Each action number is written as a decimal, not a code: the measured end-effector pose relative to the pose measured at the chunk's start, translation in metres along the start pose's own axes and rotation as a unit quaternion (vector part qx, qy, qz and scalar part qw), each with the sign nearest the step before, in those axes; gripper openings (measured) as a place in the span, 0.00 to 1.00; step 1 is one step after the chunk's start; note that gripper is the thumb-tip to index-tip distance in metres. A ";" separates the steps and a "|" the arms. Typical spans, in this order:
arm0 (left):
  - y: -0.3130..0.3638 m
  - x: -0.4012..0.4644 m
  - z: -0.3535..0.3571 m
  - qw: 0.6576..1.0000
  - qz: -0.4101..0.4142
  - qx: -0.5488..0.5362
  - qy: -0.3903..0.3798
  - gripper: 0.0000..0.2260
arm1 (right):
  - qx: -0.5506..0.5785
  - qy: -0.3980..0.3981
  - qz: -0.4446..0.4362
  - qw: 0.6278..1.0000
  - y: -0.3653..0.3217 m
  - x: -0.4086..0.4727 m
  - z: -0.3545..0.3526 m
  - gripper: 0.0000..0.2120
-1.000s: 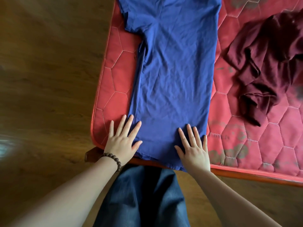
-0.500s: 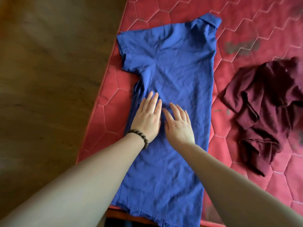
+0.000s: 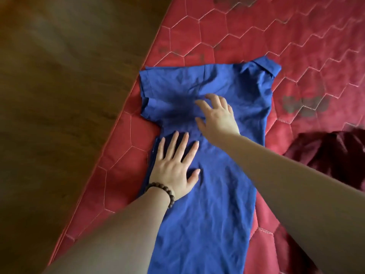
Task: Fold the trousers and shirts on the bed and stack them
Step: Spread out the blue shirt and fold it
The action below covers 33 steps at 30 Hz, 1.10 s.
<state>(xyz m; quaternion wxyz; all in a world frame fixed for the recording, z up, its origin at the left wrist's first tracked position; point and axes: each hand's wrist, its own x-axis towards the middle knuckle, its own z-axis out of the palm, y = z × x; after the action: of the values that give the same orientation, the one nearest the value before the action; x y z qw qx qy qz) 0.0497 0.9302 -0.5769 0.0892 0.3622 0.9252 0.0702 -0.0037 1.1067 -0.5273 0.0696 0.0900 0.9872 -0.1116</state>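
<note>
My arms hide part of the blue shirt (image 3: 213,204), and its bottom is cut off. It lies long on the red bed (image 3: 256,36). My left hand (image 3: 173,171) presses flat on it, fingers spread. My right hand (image 3: 217,115) hovers above, fingers loose and apart.

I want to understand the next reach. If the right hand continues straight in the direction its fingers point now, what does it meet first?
The right hand points up-left over the blue shirt. It would likely meet the short sleeve first, then the red mattress edge. Its height above the cloth is unclear.
</note>
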 end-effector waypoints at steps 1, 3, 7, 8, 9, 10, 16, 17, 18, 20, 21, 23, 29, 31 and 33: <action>0.000 -0.001 0.000 1.000 -0.001 -0.004 0.002 0.33 | 0.003 -0.010 -0.021 1.000 -0.008 0.023 -0.005 0.24; 0.001 0.000 0.000 1.000 -0.004 -0.013 0.003 0.33 | 0.005 -0.034 -0.062 0.997 -0.025 0.071 -0.014 0.26; 0.000 0.001 0.000 0.999 -0.006 -0.031 0.008 0.34 | -0.019 -0.087 -0.144 0.986 -0.060 0.143 -0.018 0.36; 0.000 0.001 0.000 0.999 -0.006 -0.034 0.008 0.34 | -0.042 -0.115 -0.157 0.980 -0.068 0.154 -0.018 0.41; 0.000 0.001 0.000 0.999 -0.007 -0.036 0.008 0.34 | -0.062 -0.142 -0.161 0.975 -0.075 0.162 -0.017 0.45; -0.001 0.002 0.001 0.999 -0.008 -0.037 0.007 0.35 | -0.071 -0.164 -0.158 0.971 -0.081 0.168 -0.017 0.48; -0.001 0.002 0.000 0.999 -0.007 -0.036 -0.003 0.35 | 0.035 -0.185 -0.169 0.967 -0.065 0.167 -0.047 0.13; -0.001 0.002 0.000 0.999 -0.007 -0.034 -0.004 0.35 | 0.073 -0.177 -0.174 0.966 -0.053 0.159 -0.056 0.11; -0.001 0.001 0.000 0.999 -0.006 -0.032 -0.005 0.34 | 0.104 -0.168 -0.184 0.963 -0.040 0.150 -0.065 0.10; -0.001 0.002 -0.001 1.000 -0.004 -0.029 -0.008 0.34 | 0.137 -0.159 -0.213 0.954 -0.008 0.124 -0.081 0.09; -0.002 0.002 -0.001 1.000 -0.005 -0.028 -0.008 0.33 | 0.143 -0.160 -0.227 0.950 0.007 0.111 -0.085 0.09; -0.002 0.002 -0.001 1.000 -0.004 -0.026 -0.008 0.33 | 0.127 -0.162 -0.220 0.954 0.040 0.079 -0.086 0.14; -0.001 0.001 -0.001 1.000 -0.001 -0.012 0.006 0.30 | 0.009 -0.231 -0.094 0.968 0.101 0.013 -0.049 0.19; -0.002 0.001 -0.001 1.000 -0.004 -0.010 0.011 0.28 | 0.034 -0.148 -0.066 0.986 0.096 0.003 -0.040 0.23; -0.002 0.001 0.000 1.000 -0.002 -0.007 0.015 0.29 | 0.078 -0.040 -0.075 0.993 0.078 -0.007 -0.031 0.23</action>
<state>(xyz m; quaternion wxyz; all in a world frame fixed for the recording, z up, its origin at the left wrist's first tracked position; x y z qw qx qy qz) 0.0477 0.9297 -0.5770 0.0781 0.3590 0.9265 0.0820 0.0146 1.1873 -0.5118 0.0932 0.0167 0.9760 -0.1962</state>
